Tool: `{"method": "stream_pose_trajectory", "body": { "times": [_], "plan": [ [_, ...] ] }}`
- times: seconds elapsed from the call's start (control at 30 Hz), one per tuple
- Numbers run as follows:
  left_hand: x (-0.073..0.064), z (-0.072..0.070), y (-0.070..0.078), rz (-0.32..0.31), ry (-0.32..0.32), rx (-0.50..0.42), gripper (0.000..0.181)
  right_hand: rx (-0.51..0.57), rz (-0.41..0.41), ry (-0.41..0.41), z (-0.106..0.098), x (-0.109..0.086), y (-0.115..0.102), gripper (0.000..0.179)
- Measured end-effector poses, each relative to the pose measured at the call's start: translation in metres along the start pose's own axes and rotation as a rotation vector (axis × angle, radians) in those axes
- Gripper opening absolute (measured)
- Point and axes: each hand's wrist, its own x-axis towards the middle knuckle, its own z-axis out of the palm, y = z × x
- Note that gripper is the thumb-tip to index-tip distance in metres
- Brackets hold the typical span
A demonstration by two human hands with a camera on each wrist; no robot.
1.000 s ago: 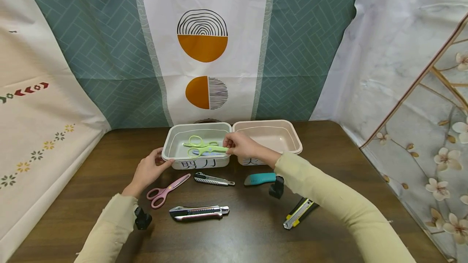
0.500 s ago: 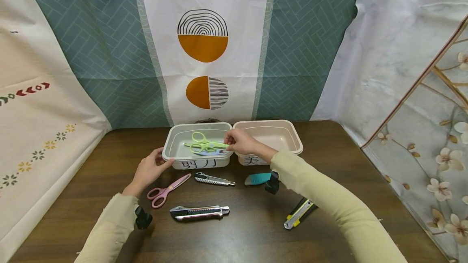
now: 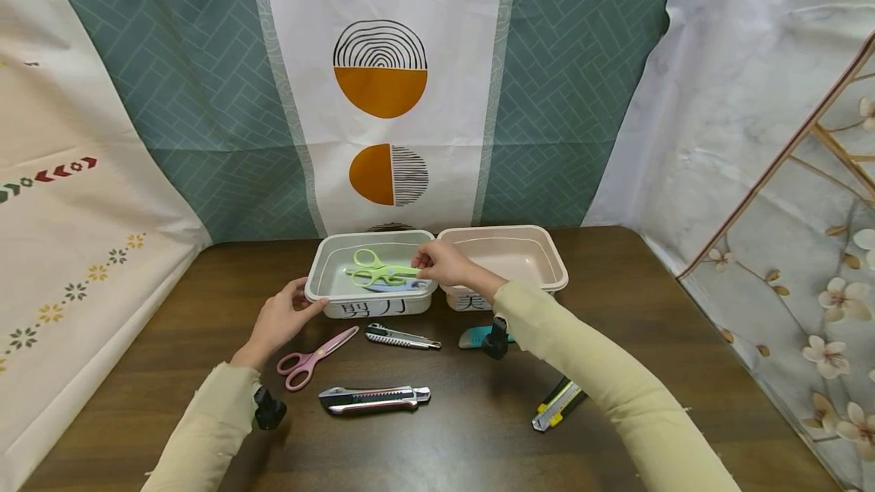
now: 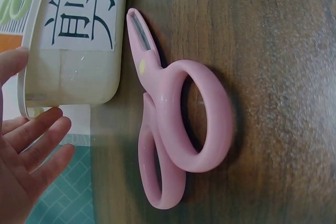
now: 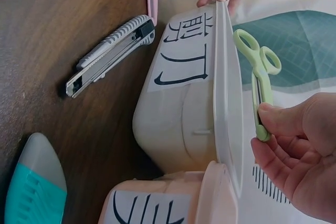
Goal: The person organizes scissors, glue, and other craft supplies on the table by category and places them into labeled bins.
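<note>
In my right hand (image 3: 444, 263), the green scissors (image 3: 383, 270) are pinched by the blade end between thumb and fingers. Their handle loops point left, over the light grey-green bin (image 3: 317, 268) labelled with black characters. A blue item (image 3: 405, 286), partly covered by the scissors, lies in that bin. My left hand (image 3: 280, 323) touches the bin's left front corner, thumb on the front rim and spread, fairly straight fingers at the side. Below it on the table lie pink scissors (image 4: 173, 108), points toward the bin.
A beige-pink bin (image 3: 557, 272) adjoins the green one. On the wooden table lie a small silver utility knife (image 3: 403, 336), a larger black-and-silver one (image 3: 374, 398), a yellow-and-black one (image 3: 557, 407) and a teal-handled tool (image 5: 39, 182), partly behind the right wrist in the head view.
My right hand has shifted slightly left with the green scissors, whose loops rose a little and then came down again. The left hand stays at the bin's corner.
</note>
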Motion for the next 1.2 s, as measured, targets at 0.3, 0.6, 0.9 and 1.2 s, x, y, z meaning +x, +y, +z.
{"method": "stream_pose_trajectory", "body": {
  "times": [0.3, 0.6, 0.9, 1.2],
  "plan": [
    [-0.001, 0.001, 0.001, 0.003, 0.002, -0.005, 0.059, 0.027, 0.02, 0.003, 0.007, 0.007, 0.002, 0.009],
    [-0.002, 0.001, 0.003, -0.003, -0.005, -0.003, 0.06, 0.044, 0.045, 0.004, 0.012, 0.013, 0.007, 0.008],
    [-0.002, 0.0, 0.002, -0.001, -0.001, 0.003, 0.059, 0.018, 0.026, 0.008, 0.017, 0.018, 0.006, 0.009],
    [-0.001, -0.001, 0.003, -0.006, 0.0, 0.001, 0.059, -0.023, -0.011, 0.01, 0.025, 0.025, 0.005, 0.01]
  ]
}}
